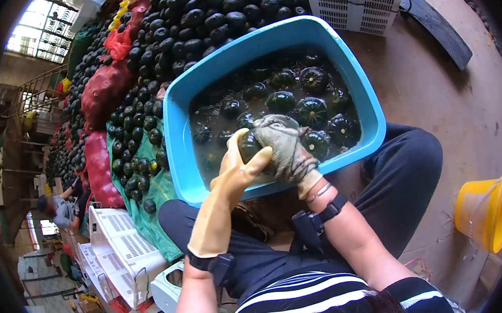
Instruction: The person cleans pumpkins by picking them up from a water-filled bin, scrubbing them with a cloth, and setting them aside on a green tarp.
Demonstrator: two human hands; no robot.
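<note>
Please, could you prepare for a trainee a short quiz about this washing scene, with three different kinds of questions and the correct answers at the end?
1. Multiple choice: what do the fingers of the left hand touch?
a) the yellow bucket
b) a dark green squash
c) the white crate

2. True or false: a greyish cloth covers the right hand.

3. Fill in the missing word: other squashes lie in water inside a ____ tub.

Key: 1. b; 2. true; 3. blue.
</note>
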